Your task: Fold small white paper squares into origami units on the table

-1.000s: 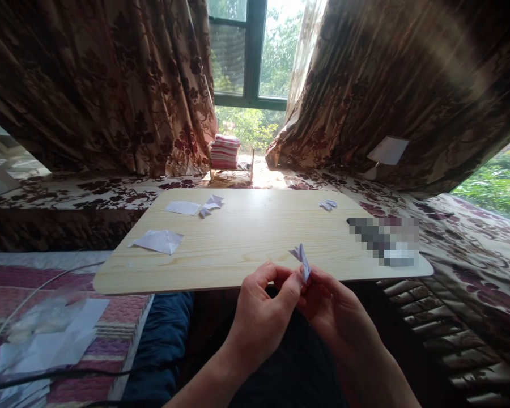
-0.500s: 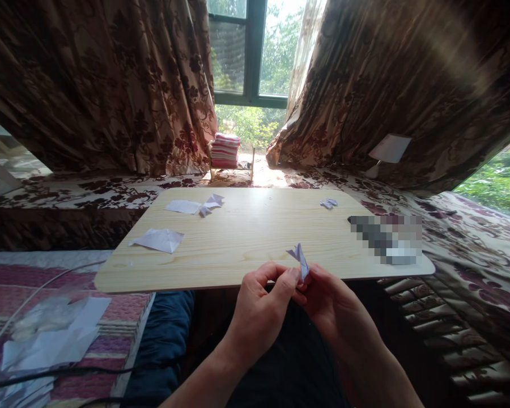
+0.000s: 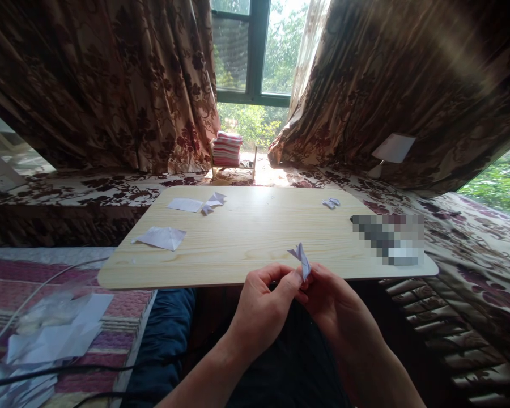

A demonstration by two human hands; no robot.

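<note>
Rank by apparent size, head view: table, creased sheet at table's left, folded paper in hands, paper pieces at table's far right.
1. Table
2. Creased sheet
3. Folded paper
4. Paper pieces
Nearness enlarges the folded paper; true size unsure.

One head-worn view, forward and down over the near table [image 3: 246,238], window [image 3: 256,62] beyond

Floral curtains [image 3: 161,85] flank a sunlit, green-framed window [image 3: 255,56] ahead of the left hand [image 3: 261,309]; a white-shaded lamp [image 3: 394,148] stands beyond and right of the right hand [image 3: 340,300].
</note>
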